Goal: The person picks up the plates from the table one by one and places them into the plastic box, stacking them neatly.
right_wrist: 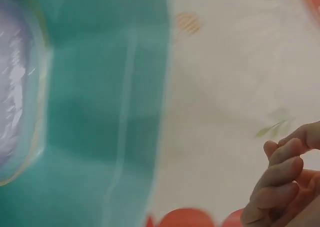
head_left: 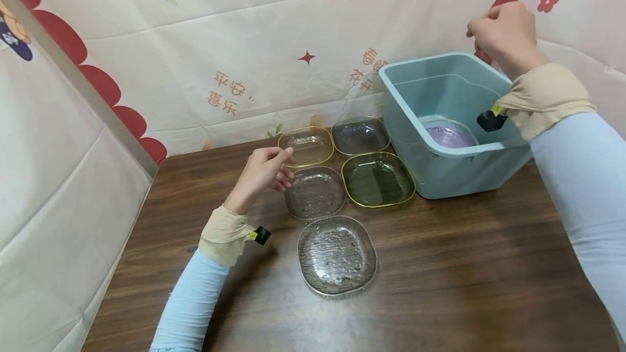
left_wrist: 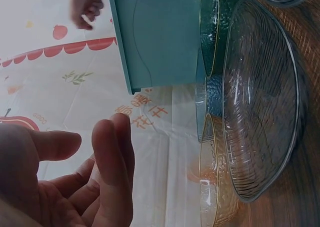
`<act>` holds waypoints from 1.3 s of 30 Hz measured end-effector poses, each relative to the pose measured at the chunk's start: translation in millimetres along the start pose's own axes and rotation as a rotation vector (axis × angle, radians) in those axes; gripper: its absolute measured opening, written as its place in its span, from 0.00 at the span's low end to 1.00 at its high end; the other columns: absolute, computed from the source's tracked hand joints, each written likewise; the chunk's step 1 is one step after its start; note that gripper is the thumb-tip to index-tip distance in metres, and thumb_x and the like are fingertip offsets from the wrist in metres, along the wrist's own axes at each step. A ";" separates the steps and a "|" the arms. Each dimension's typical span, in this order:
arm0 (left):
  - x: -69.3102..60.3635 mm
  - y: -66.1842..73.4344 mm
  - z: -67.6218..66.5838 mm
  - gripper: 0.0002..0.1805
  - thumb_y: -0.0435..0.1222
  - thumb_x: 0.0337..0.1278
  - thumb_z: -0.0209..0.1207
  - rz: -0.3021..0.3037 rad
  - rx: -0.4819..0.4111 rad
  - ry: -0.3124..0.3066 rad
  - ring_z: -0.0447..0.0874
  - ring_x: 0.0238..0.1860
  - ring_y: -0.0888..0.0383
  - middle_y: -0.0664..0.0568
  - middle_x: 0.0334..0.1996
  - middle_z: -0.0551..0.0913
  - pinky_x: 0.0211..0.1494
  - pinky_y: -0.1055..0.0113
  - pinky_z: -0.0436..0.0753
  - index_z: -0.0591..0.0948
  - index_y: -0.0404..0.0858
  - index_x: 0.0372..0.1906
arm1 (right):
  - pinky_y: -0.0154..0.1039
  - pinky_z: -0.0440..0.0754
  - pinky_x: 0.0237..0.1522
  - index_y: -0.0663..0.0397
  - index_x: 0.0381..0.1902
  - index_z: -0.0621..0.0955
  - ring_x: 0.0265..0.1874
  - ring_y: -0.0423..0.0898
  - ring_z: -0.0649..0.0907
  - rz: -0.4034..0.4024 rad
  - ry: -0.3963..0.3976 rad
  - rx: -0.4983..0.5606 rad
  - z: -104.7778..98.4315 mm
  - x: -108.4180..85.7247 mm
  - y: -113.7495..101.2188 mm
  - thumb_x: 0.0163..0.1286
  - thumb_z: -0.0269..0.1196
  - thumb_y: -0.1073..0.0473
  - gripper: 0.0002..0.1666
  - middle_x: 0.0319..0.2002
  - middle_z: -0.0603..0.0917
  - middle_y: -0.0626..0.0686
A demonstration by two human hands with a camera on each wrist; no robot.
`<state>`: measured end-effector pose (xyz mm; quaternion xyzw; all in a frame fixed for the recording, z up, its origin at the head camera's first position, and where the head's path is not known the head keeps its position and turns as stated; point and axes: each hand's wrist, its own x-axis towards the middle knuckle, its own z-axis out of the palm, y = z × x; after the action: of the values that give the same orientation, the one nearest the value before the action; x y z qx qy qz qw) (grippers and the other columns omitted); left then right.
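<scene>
My left hand (head_left: 266, 173) hovers over the table near a clear plate with a yellow rim (head_left: 313, 148) and a clear ribbed plate (head_left: 313, 194); its fingers are relaxed and hold nothing. Above the back right of a blue-green bin (head_left: 464, 151) is my right hand (head_left: 508, 31), its fingers loosely curled with nothing visible in them. Inside the bin lies a purple plate (head_left: 452, 136). Beside the bin are a green yellow-rimmed plate (head_left: 379, 181) and a bluish-grey plate (head_left: 362, 137). Closer to me lies another clear ribbed plate (head_left: 337, 257).
The dark wood table (head_left: 440, 287) extends in front of the plates and the bin. A printed white cloth (head_left: 274, 48) hangs behind and along the left side. The bin stands at the back right, its walls rising above the plates.
</scene>
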<state>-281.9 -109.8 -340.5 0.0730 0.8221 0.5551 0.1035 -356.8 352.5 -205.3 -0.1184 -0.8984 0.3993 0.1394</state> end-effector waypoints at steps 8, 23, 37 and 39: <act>2.2 0.9 1.2 0.23 0.54 0.75 0.55 0.006 -0.003 -0.009 0.87 0.22 0.54 0.37 0.30 0.88 0.31 0.54 0.92 0.84 0.37 0.44 | 0.23 0.78 0.27 0.38 0.39 0.84 0.25 0.40 0.78 -0.203 0.025 0.200 13.6 -51.9 -48.5 0.77 0.57 0.46 0.11 0.26 0.80 0.42; 5.3 9.2 3.4 0.22 0.54 0.74 0.55 0.041 0.019 0.003 0.90 0.29 0.39 0.41 0.28 0.88 0.35 0.49 0.93 0.86 0.39 0.44 | 0.33 0.79 0.17 0.58 0.31 0.84 0.12 0.46 0.78 -0.500 -0.306 0.547 80.1 -140.0 -82.7 0.74 0.59 0.64 0.10 0.14 0.80 0.51; 6.7 10.2 9.0 0.22 0.53 0.75 0.55 0.053 0.032 0.001 0.89 0.24 0.47 0.43 0.27 0.88 0.35 0.48 0.93 0.86 0.38 0.44 | 0.39 0.88 0.26 0.58 0.40 0.81 0.26 0.48 0.87 -0.307 -0.605 0.445 135.4 -119.7 -31.9 0.79 0.59 0.57 0.10 0.29 0.87 0.54; 5.8 10.3 7.9 0.22 0.53 0.75 0.55 0.049 0.032 0.004 0.89 0.24 0.47 0.40 0.28 0.88 0.37 0.46 0.93 0.86 0.39 0.43 | 0.39 0.89 0.29 0.59 0.43 0.81 0.28 0.47 0.88 -0.325 -0.597 0.394 140.5 -115.4 -28.2 0.79 0.58 0.57 0.10 0.33 0.88 0.57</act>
<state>-285.5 -97.5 -334.3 0.0938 0.8292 0.5442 0.0871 -300.4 200.6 -292.3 0.1757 -0.8125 0.5539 -0.0466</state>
